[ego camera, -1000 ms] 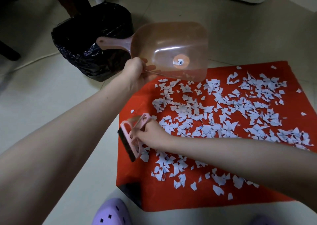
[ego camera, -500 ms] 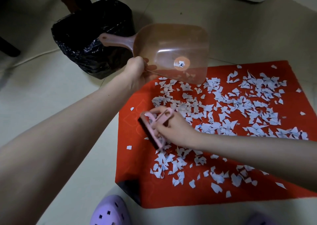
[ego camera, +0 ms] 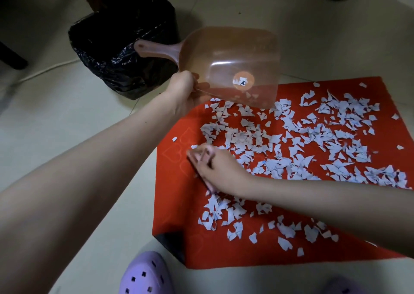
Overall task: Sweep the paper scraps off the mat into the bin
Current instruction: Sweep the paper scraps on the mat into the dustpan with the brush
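A red mat (ego camera: 174,181) lies on the floor (ego camera: 67,118), white paper scraps (ego camera: 313,141) strewn across it, mostly right of both hands. The black-lined bin (ego camera: 116,47) stands far left, off the mat. The left hand (ego camera: 182,91) grips a translucent pink scoop (ego camera: 228,56) at the mat's far edge, its length running left-right, handle pointing toward the bin. The right hand (ego camera: 218,166) clasps a small, blurred brush (ego camera: 199,157) among the scraps.

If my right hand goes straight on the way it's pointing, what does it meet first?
Only a bare strip of the red mat lies ahead of the right hand; past its edge, probably the left forearm, though depth is unclear.
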A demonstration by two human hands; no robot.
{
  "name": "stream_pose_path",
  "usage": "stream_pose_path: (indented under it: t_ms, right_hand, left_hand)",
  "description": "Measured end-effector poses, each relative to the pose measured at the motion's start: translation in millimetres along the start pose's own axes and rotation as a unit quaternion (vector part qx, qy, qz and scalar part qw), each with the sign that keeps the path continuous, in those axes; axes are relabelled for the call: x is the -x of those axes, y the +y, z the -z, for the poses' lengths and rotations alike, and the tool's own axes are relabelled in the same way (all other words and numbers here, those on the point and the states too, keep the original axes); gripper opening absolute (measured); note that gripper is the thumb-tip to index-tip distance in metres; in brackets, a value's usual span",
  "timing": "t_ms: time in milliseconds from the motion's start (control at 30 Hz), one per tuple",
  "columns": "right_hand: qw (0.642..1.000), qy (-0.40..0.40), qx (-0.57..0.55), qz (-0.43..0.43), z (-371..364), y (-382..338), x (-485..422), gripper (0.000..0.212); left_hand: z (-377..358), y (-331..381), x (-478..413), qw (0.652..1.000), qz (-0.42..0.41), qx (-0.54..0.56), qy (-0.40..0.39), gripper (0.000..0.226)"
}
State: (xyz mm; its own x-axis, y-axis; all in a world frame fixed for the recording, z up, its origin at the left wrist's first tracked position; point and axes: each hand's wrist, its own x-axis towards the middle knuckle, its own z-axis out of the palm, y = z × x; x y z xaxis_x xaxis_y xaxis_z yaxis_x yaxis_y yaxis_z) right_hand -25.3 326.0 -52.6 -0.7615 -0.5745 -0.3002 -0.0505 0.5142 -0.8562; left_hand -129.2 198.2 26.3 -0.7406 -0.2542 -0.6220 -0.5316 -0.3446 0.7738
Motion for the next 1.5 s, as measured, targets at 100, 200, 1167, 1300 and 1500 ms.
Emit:
stream_pose_path:
  t_ms: [100, 200, 1167, 1300, 1500]
  right_hand:
    - [0.999, 0.036, 0.034, 0.022, 16.8, 3.2, 11.0, 0.025]
    - [1.000, -0.006, 0.006, 0.007, 8.9, 0.7, 12.1, 0.026]
    - [0.985, 0.108, -0.113, -0.075, -18.1, -9.6, -81.7, 0.019]
    - [0.980, 0.174, -0.083, -0.056, 14.1, 2.2, -51.1, 0.027]
    - [0.987, 0.089, -0.130, -0.029, 6.6, -9.1, -8.5, 0.032]
  left_hand:
    - [1.2, 0.0, -0.5, 1.000, 0.001, 0.003, 0.001, 0.033]
    - [-0.3, 0.0, -0.7, 1.000, 0.004, -0.003, -0.004, 0.033]
    - [1.0, 3.7, -3.8, 0.999, 0.012, 0.037, -0.032, 0.028]
    - [1.6, 4.3, -3.4, 0.999, 0.006, 0.028, -0.024, 0.026]
    - [-2.1, 0.8, -3.1, 0.999, 0.018, 0.025, -0.031, 0.028]
